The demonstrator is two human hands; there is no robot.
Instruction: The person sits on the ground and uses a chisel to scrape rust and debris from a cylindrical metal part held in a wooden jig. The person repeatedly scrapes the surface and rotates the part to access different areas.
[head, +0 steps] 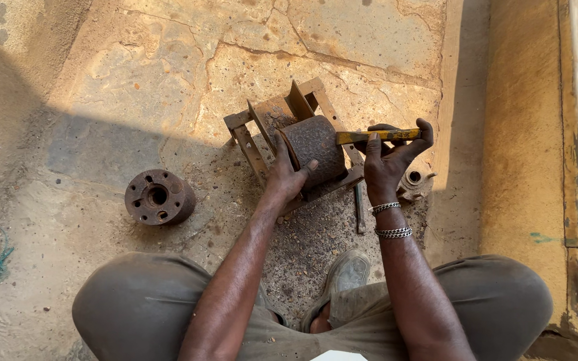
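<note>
The rusty angle-iron frame lies on the stone floor and cradles the rusted steel cylinder. By its look the cylinder is heavy, rigid and rough, not slippery; take hold across its curved side. The left hand grasps it there. Right of the frame, the right hand clenches a yellow flat metal bar. Left of the frame lies a rusted round flange. No containers show.

Right hand hides middle of yellow bar; rusty part behind it partly hidden
</note>
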